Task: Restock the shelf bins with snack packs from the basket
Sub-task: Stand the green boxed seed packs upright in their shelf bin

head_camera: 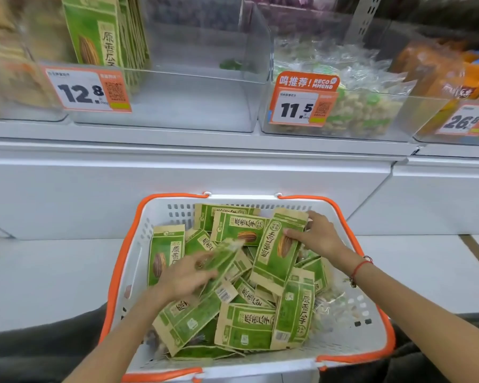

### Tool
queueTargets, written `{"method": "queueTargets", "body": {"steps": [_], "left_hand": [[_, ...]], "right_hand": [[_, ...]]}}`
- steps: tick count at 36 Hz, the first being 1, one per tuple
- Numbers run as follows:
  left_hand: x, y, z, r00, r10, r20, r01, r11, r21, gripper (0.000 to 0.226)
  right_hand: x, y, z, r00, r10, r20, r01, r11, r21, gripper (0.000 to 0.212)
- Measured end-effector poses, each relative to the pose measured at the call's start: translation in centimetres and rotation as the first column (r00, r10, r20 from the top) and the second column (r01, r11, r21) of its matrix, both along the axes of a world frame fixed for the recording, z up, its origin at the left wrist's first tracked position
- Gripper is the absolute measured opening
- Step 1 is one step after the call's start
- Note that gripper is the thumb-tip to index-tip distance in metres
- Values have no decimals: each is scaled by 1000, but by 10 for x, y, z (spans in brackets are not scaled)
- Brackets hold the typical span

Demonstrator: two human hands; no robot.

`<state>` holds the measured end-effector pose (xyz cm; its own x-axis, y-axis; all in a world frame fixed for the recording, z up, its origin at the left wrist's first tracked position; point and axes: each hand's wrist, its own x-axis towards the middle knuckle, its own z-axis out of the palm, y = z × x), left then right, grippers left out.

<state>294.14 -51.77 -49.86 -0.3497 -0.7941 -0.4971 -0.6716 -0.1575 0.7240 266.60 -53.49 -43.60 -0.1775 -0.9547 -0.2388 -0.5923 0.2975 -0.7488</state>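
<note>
Basket: white with orange rim and handles, near centre, below the shelf; it holds a loose, overlapping heap of green snack packs.
Right hand: at the far right of the heap, thumb and fingers pinching the top edge of one tilted pack; a red cord sits on the wrist.
Left hand: blurred, over the left of the heap, against another pack; whether it grips that pack or only touches it, I cannot tell.
Target bin: clear bin on the far shelf, price tag 12.8 on its front; a row of matching packs stands upright at its left, the rest of the floor bare.
Neighbouring bin: right of it, tagged 11.5, holding clear-wrapped green sweets.
Risk, grip: the right hand's hold is on one edge only, so the pack may swing or slip on the lift.
Risk, heap: packs overlap, so pulling one may drag others over the rim.
Risk, placing: packs set upright with nothing to lean on may topple flat.
Risk, sorting: clear wrapped pieces lie at the basket's right, and may get swept into the wrong bin.
</note>
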Motion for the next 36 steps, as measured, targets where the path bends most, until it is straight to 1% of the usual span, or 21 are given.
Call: {"method": "queueTargets", "body": {"steps": [1,2,4,6,7,8,11,12,14,15,16,18,21,22,23,26,29,31,33,34,36], "left_hand": [[2,-2,3,974,133,-181,-114,987,112,54],[5,-5,8,909,268,-319,-195,950,243,50],[10,-9,18,718,493,-492,-249,842,479,50],[13,-12,27,517,659,-547,-261,729,633,44],[12,-13,31,449,708,-545,-257,687,680,41],[9,-12,37,406,738,-538,-244,655,715,39],[0,-11,45,355,750,-558,-173,640,749,48],[-3,-10,50,359,743,-565,-143,642,753,50],[-8,-11,55,409,680,-609,-69,689,722,44],[-8,-12,53,448,636,-628,-59,722,690,47],[-9,-13,54,513,598,-615,-67,743,666,49],[-10,-18,50,646,538,-542,-146,784,604,47],[-9,-25,50,783,432,-448,-205,859,469,74],[-8,-25,54,811,405,-422,-215,877,429,77],[-6,-27,54,827,389,-406,-223,890,399,75],[-2,-28,65,878,320,-355,-210,926,315,60],[2,-31,77,897,270,-350,-200,954,223,47],[5,-32,82,893,276,-356,-221,957,187,32],[7,-35,80,862,332,-382,-269,940,210,30],[7,-35,77,826,396,-401,-320,915,245,33],[4,-36,69,709,543,-449,-410,836,364,37]], "right_hand": [[1,0,1,995,-47,84,44,998,36,20],[1,0,3,978,-104,179,91,993,82,21],[1,1,5,911,-219,350,167,971,171,21],[2,1,8,825,-309,473,208,944,254,16],[2,0,9,784,-342,518,215,933,289,19],[2,-1,10,750,-361,555,212,925,316,22],[5,-4,13,700,-350,623,182,930,318,30],[7,-4,14,697,-339,632,181,936,302,30],[11,-3,16,695,-315,647,188,947,259,24],[13,-3,18,697,-307,648,192,950,244,21],[15,-3,20,702,-302,646,195,953,232,19],[16,-2,24,719,-285,634,194,958,211,20],[15,-1,28,754,-255,606,180,967,182,21],[14,-1,29,760,-250,601,176,968,181,22],[14,-1,29,763,-250,597,173,968,184,25],[13,1,31,776,-238,584,148,969,198,28],[12,1,38,825,-136,548,47,984,173,31],[13,0,39,820,-95,565,6,987,159,32],[17,-1,37,757,-137,638,43,986,161,33],[21,-1,36,699,-190,689,89,980,180,32],[28,0,34,559,-323,764,195,947,257,32]]}}
